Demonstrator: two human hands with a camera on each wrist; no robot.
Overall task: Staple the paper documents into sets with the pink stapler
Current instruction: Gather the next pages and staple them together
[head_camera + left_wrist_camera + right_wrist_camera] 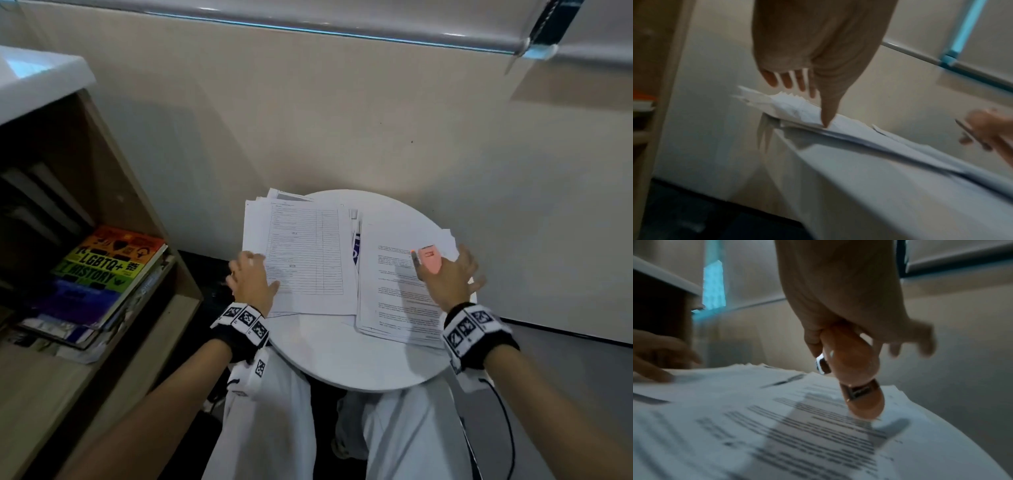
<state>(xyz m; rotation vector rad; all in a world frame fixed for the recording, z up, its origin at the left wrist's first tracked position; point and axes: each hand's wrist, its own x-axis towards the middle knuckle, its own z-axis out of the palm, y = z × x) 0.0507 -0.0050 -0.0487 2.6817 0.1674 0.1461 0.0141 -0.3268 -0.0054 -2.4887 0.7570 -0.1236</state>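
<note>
Far left: wooden shelf unit (113, 178) with a white top; inside it a stack of books, the topmost a rainbow-covered book (109, 260) lying flat.

Centre: round white table (342, 353), set against a beige wall, the person's knees in pale trousers under its near edge.

Left half of table: left paper stack (308, 253), loosely squared, top sheet printed with a ruled table; its far-left corners overhang the table rim. Left hand (251, 277) lies on the near-left part of this stack, fingers straight and spread, holding nothing; in the left wrist view the thumb tip (826, 123) presses down on the top sheet at its edge.

Between the stacks: a narrow item with blue print (356, 250), mostly hidden by the sheets, kind not discernible.

Right half of table: right paper stack (400, 291), top sheet bearing paragraphs of text, near edge reaching toward the table rim. Right hand (448, 277) is above the far-right part of this stack, thumb and curled fingers gripping the pink stapler (428, 262); outer fingers splay loosely to the right. In the right wrist view the stapler's nose (865, 404) points down at the top sheet, touching or just above it; which cannot be told.

Both wrists: black bands with square coded markers.
</note>
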